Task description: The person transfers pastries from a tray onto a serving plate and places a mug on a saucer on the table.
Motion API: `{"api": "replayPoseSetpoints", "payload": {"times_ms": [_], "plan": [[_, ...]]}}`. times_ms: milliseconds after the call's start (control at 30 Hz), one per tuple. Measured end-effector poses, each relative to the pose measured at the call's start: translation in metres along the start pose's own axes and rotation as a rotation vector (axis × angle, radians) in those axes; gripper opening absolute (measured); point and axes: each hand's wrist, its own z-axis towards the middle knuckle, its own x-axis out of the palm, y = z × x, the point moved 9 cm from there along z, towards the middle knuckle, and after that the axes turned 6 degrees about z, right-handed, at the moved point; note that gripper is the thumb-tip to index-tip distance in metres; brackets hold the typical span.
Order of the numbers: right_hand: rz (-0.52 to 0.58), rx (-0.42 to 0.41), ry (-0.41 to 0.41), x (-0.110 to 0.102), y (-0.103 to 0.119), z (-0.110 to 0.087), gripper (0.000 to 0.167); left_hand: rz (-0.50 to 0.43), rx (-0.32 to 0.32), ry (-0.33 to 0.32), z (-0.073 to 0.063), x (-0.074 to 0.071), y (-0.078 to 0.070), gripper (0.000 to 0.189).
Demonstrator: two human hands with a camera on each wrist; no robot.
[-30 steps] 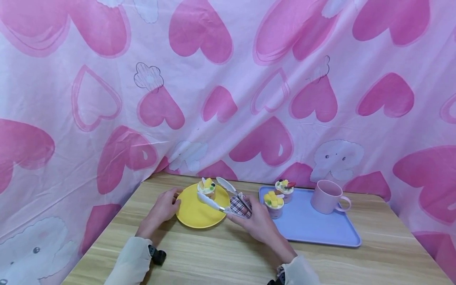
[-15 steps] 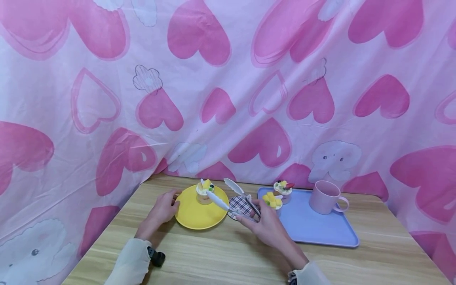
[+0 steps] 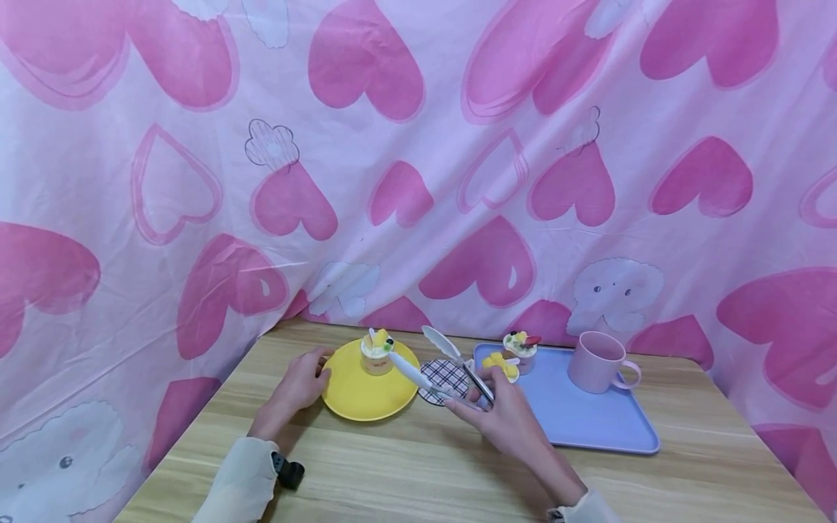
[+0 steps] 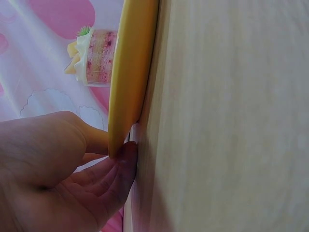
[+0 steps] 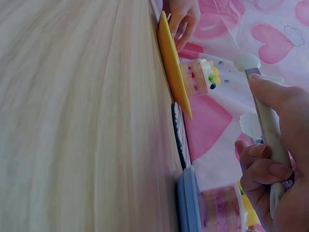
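My left hand [image 3: 297, 381] pinches the left rim of a yellow plate [image 3: 356, 396]; in the left wrist view the thumb lies over the rim and the fingers under it. On that plate stands a dessert cup [image 3: 376, 359] of layered pink cake, cream and yellow fruit. With my right hand [image 3: 508, 415] I grip a pair of tongs [image 3: 408, 370], white-tipped with metal arms. Their tips are spread, nothing between them, and point toward the plate above a checkered round coaster [image 3: 442, 375]. The right wrist view shows the tongs [image 5: 269, 128] raised above the table.
To the right is a blue tray [image 3: 588, 425]. It bears a pink mug [image 3: 593, 363] and two more dessert cups, one with strawberry [image 3: 520, 350] and one with mango cubes [image 3: 497, 362], partly behind my right hand. A pink heart-print cloth [image 3: 477, 261] hangs behind the wooden table [image 3: 392, 472].
My right hand has moved right with the tongs, away from the dessert cup on the plate, and more of the coaster shows. The left hand stays at the plate's rim.
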Motion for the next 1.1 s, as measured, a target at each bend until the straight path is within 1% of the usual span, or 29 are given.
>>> {"api": "replayPoseSetpoints", "payload": {"times_ms": [100, 200, 333, 600, 967, 1100], "plan": [[-0.003, -0.029, -0.009, -0.009, -0.001, -0.003, 0.077, 0.0, 0.001, -0.002, 0.0, 0.0, 0.0, 0.042], [-0.029, -0.058, -0.028, -0.018, -0.001, -0.005, 0.073, 0.003, 0.005, -0.006, 0.001, -0.001, 0.0, 0.042], [-0.058, -0.074, -0.05, -0.03, -0.003, -0.01, 0.069, 0.001, 0.007, -0.005, 0.001, 0.0, 0.0, 0.042], [-0.092, -0.07, -0.075, -0.046, -0.008, -0.016, 0.077, -0.007, -0.003, 0.003, 0.001, 0.002, 0.002, 0.042], [-0.108, -0.06, -0.11, -0.07, -0.016, -0.026, 0.071, -0.003, 0.009, -0.009, -0.001, 0.0, 0.002, 0.041], [-0.115, -0.036, -0.116, -0.079, -0.023, -0.029, 0.072, -0.001, 0.007, -0.008, -0.001, 0.0, 0.002, 0.042]]}}
